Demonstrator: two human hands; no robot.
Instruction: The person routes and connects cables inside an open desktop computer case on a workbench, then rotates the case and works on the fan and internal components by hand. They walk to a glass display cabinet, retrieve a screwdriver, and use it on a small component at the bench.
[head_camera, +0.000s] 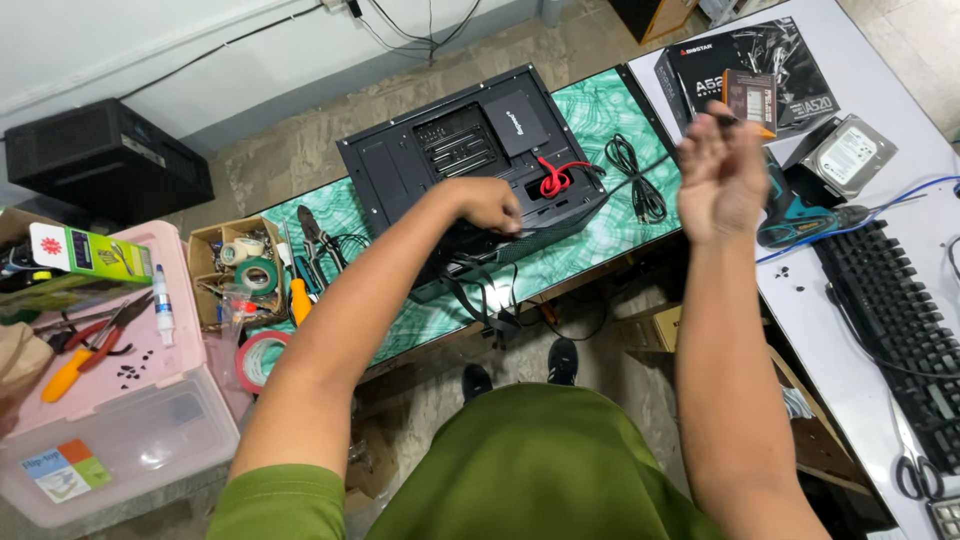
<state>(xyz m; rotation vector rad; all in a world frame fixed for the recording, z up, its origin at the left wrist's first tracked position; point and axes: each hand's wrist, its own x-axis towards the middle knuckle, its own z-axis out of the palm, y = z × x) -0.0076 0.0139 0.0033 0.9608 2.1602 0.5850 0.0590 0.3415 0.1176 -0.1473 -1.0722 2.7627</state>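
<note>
one black metal computer case (470, 160) lies on its side at the upper middle of the frame, on a green marbled table top (600, 110). the left hand (490, 205) rests on the case's near edge, fingers curled down onto the rim; whether they pinch anything there cannot be told. one flat black rectangular drive (517, 123) sits on the case, with one red cable (555, 180) looped just beside it and one coiled black cable (635, 175) on the table to its right.

the right hand (722, 180) is raised at the upper right, blurred, its fingertips together on a small dark piece (722, 117) too smeared to identify.

behind that hand, on a white table (850, 330), lie one black rectangular box with a red label strip (780, 50), one small brown box (750, 98) leaning on it, and one silver hard drive with a white label (850, 155). one teal and black power screwdriver (800, 215) lies near one black keyboard (895, 320).

at the left, one pink plastic bin lid (120, 385) carries one green oblong box with a red and white mark (85, 255), one white glue bottle (162, 305) and two hand tools, red-handled pliers (105, 335) and an orange-handled one (62, 375). one open cardboard box (205, 250) holds two tape rolls, with one red tape roll (262, 360) below it.
</note>
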